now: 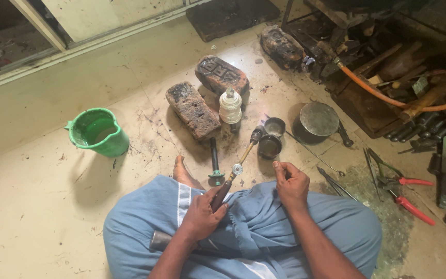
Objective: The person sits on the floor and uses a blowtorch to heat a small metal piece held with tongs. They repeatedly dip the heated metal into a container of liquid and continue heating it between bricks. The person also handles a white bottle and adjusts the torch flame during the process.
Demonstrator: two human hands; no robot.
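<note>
Torch held low over the floor
The left hand (201, 214) is clenched around the gas torch (236, 168)'s dark handle; its nozzle reaches far-right toward 2 small bowls (272, 137), while the right hand (291, 183) pinches something too small to tell.

A person seen from above wears a loose blue cloth wrap (264, 227) over the lap and legs, with a white stripe along one edge and a frayed hem at the middle. Both forearms, both hands (202, 214) and one foot (184, 174) are bare.

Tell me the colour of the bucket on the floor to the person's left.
Green; the bucket shows clearly in the head view, holding some liquid.
</note>
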